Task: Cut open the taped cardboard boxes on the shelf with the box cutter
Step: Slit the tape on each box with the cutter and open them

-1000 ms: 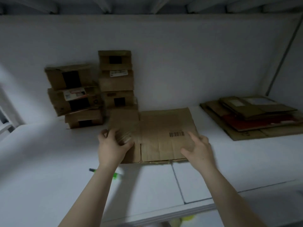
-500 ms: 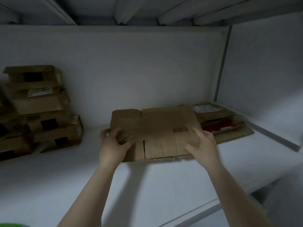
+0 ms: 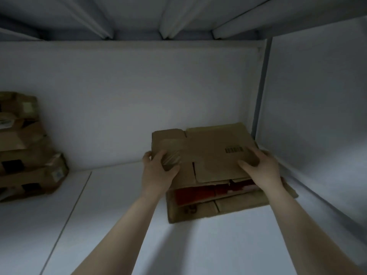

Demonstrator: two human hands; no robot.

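I hold a flattened brown cardboard box (image 3: 208, 149) with a barcode on top, just above the pile of flattened cardboard (image 3: 238, 203) in the shelf's right corner. My left hand (image 3: 156, 173) grips its left edge, thumb on top. My right hand (image 3: 260, 167) grips its right front edge near the barcode. A stack of taped cardboard boxes (image 3: 27, 165) with dark tape stands at the far left against the back wall. The box cutter is out of view.
The white shelf board (image 3: 119, 225) has a seam running down its left part. A back wall and a right side wall (image 3: 317, 126) close in the corner. The ribbed underside of the upper shelf hangs overhead.
Both hands have carried the flattened box to the right, from the middle of the shelf to above the pile in the corner. The view has swung right; the green-handled tool left the frame.
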